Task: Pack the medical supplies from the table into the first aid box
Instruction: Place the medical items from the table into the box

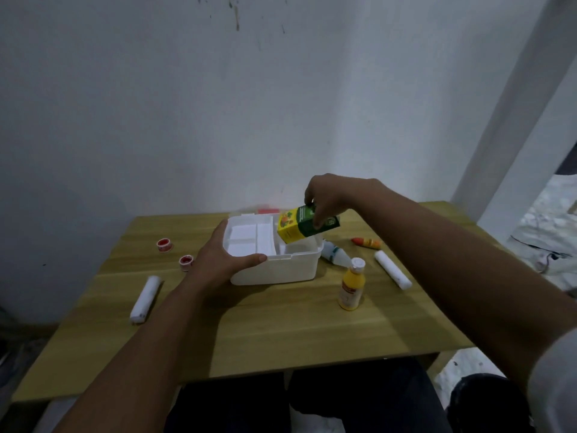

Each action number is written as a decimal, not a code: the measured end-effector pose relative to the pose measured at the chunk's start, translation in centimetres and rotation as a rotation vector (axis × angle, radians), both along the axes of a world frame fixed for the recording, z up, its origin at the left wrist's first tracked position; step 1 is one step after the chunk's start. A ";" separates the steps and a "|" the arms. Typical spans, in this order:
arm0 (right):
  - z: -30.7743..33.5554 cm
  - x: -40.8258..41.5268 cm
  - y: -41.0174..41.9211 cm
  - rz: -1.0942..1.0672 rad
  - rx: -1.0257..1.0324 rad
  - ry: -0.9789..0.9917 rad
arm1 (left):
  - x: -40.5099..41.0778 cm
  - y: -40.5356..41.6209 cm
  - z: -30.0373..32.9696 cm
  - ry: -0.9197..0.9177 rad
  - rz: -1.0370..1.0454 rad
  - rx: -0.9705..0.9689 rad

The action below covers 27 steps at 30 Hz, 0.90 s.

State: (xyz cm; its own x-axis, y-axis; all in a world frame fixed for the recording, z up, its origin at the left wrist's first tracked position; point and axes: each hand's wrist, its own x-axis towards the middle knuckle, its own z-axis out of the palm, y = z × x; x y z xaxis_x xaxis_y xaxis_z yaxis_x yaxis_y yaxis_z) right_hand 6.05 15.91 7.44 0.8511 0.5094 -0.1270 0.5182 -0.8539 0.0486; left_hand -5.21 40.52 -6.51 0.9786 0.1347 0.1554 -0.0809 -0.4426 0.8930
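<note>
The white first aid box (281,270) stands open at the middle of the wooden table (265,332), with a white divided tray inside. My left hand (223,259) grips the box's near left rim, thumb along the front edge. My right hand (327,195) pinches a green and yellow carton (304,225) from above and holds it tilted over the box's right side. On the table lie two white bandage rolls (145,300) (392,269), two small red-topped tape rolls (163,244) (186,261), a yellow bottle (352,284), a white bottle (334,253) on its side and an orange tube (367,242).
A white wall rises right behind the table. The box's lid with a red part (268,211) lies behind the box. A white post (512,120) stands at the right. My dark-trousered legs (359,401) are under the table's near edge.
</note>
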 end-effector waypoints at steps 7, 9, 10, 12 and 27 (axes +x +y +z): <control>-2.1 -0.7 3.1 0.046 0.006 -0.027 | 0.4 0.1 -0.3 0.036 0.021 0.020; -3.4 -0.8 3.9 0.058 0.041 0.006 | 0.4 0.1 -0.4 0.041 0.034 0.031; -4.1 -0.7 4.2 0.064 0.052 0.026 | 0.5 0.1 -0.5 0.046 0.042 0.036; -5.5 -0.5 4.6 0.073 0.071 0.079 | 0.7 0.1 -0.7 0.052 0.059 0.052; -8.1 -0.1 4.5 0.187 0.120 0.065 | 0.9 0.3 -0.8 0.059 0.036 0.053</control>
State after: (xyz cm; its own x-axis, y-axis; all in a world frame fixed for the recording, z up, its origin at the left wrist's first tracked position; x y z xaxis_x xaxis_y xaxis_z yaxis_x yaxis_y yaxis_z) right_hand 5.99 20.39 -0.63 0.7327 0.6720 -0.1079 0.6664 -0.7405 -0.0864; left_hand -4.29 40.81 -7.35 0.9810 0.1631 0.1052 -0.0119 -0.4907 0.8713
